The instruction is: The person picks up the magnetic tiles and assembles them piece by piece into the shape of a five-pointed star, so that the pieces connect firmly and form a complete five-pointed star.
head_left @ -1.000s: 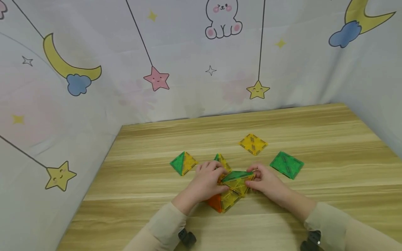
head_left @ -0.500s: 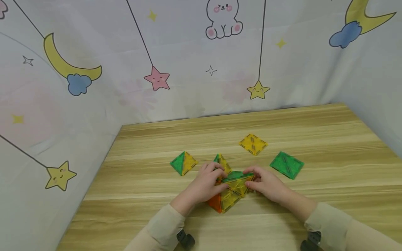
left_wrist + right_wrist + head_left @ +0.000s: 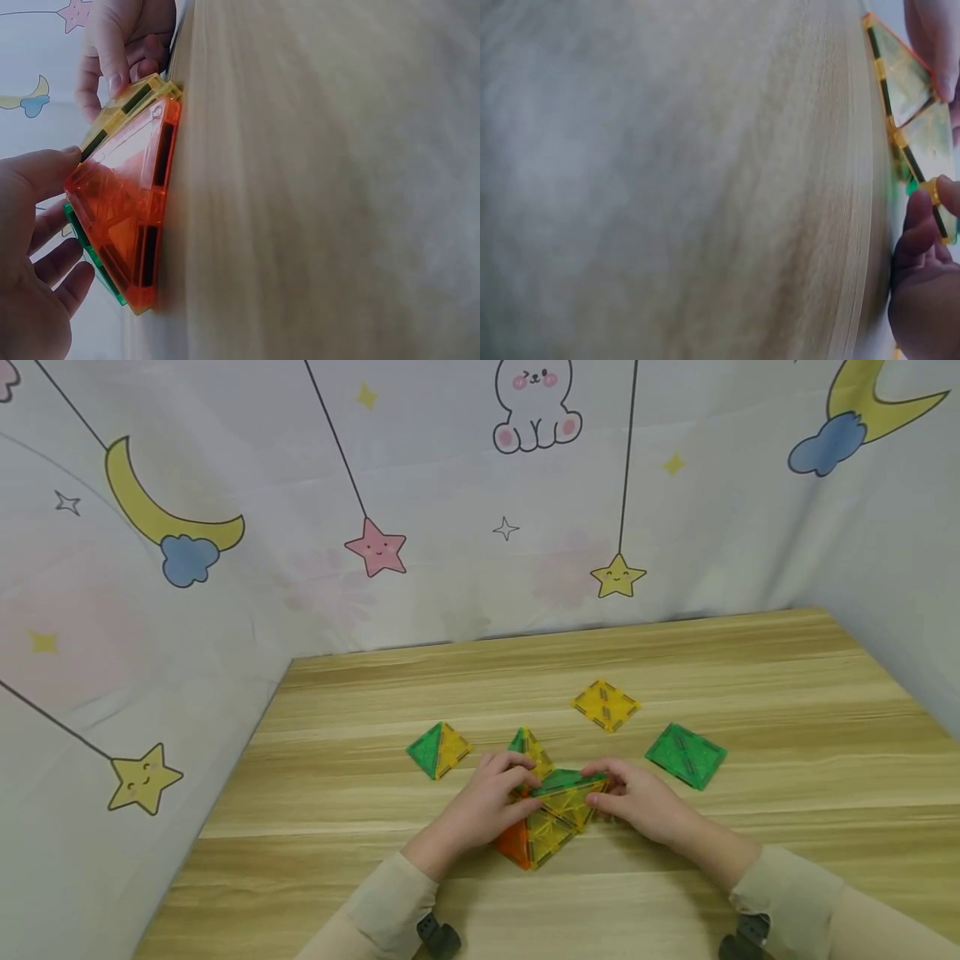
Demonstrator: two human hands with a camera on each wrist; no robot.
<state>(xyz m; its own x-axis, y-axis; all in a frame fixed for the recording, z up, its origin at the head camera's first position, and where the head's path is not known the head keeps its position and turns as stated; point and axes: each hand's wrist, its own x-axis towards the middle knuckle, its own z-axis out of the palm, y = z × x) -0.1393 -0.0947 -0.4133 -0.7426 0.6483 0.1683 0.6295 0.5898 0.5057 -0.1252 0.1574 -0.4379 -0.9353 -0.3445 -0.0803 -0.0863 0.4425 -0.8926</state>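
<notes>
In the head view, a structure of translucent magnetic tiles (image 3: 551, 843) stands on the table, with yellow triangles in front, an orange triangle (image 3: 124, 195) on its left and green on top. My left hand (image 3: 491, 802) holds its left side, thumb at the front and fingers over the back. At the far right corner, my right hand (image 3: 641, 797) pinches a yellow triangle (image 3: 934, 146) and the green tile (image 3: 561, 779) above it. The hands partly hide the back of the structure. Behind the left fingers shows a small green and yellow tile piece (image 3: 536, 752); whether it joins the structure I cannot tell.
Flat on the wooden table (image 3: 360, 685) lie a green and yellow tile pair (image 3: 439, 750) to the left, a yellow pair (image 3: 606, 705) at the back and a green pair (image 3: 686, 756) to the right. A printed cloth (image 3: 450, 602) hangs behind the table.
My right fingertips have shifted slightly left over the green tile, whose top now looks narrower. My left hand has drawn back a little to the left. The loose tiles have not moved.
</notes>
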